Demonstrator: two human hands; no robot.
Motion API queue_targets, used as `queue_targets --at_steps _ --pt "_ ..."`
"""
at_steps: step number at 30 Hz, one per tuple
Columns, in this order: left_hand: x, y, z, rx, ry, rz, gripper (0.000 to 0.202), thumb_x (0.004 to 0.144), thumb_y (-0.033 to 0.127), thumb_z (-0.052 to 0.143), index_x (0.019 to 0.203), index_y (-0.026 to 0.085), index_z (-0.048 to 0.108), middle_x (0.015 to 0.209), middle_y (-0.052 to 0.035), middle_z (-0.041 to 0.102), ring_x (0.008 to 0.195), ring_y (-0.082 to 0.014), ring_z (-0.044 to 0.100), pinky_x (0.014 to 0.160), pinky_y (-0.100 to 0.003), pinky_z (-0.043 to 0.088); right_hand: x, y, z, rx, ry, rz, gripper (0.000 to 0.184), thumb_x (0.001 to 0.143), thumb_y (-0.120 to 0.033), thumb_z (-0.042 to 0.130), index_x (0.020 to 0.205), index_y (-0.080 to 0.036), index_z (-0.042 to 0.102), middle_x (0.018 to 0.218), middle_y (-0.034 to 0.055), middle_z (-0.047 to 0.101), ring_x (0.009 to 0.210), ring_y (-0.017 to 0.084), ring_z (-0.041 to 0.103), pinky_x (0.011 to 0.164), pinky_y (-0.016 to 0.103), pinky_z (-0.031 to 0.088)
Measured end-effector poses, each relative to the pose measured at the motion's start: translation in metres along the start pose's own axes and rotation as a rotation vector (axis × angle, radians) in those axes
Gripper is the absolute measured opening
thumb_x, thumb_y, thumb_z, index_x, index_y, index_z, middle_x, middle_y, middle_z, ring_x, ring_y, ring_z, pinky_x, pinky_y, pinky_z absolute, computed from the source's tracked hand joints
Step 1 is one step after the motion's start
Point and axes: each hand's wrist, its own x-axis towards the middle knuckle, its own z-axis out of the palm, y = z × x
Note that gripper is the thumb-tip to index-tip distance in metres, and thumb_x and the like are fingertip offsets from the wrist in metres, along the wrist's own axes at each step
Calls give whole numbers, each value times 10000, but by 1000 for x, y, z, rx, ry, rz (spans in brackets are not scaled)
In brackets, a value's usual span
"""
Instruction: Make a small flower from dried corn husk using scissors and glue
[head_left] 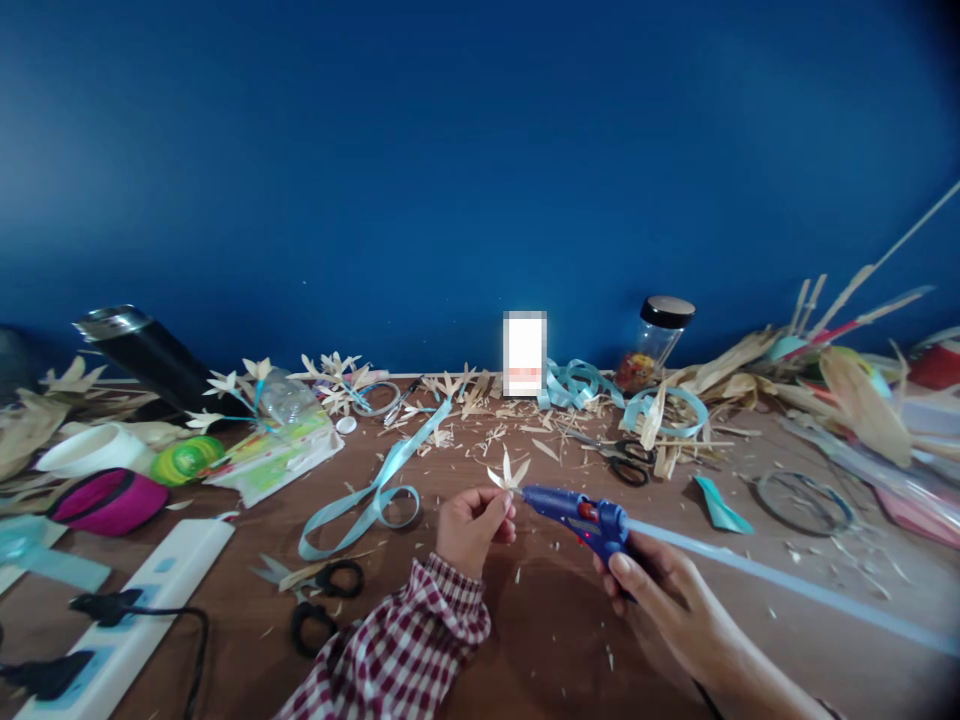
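Observation:
My left hand, in a red-and-white checked sleeve, pinches a small pale straw flower by its base, holding it up above the brown table. My right hand is wrapped round the handle of a blue glue gun. The gun's nozzle points left and touches the base of the flower. A pale glue stick sticks out from the back of the gun to the right.
Black-handled scissors lie left of my left arm, another pair at the back. Light blue ribbon, straw shavings, a white power strip with plugs, a jar, a flask and dried husks surround the work.

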Motion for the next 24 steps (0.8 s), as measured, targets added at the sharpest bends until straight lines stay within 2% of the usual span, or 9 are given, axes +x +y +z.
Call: queue_targets --at_steps 18,24 --pt "-2 4 2 -14 26 -10 275 556 344 741 617 100 629 504 1 601 373 -70 507 384 -191 443 0 4 -3 -72 20 22 354 799 -486 523 743 -141 579 659 34 566 602 144 508 543 250 420" --pt "-1 1 1 -10 10 1 274 584 355 729 634 103 631 524 -1 606 381 -66 511 386 -181 442 -1 5 -2 -70 36 17 343 800 -479 525 768 -142 578 658 31 566 598 144 513 538 250 427"
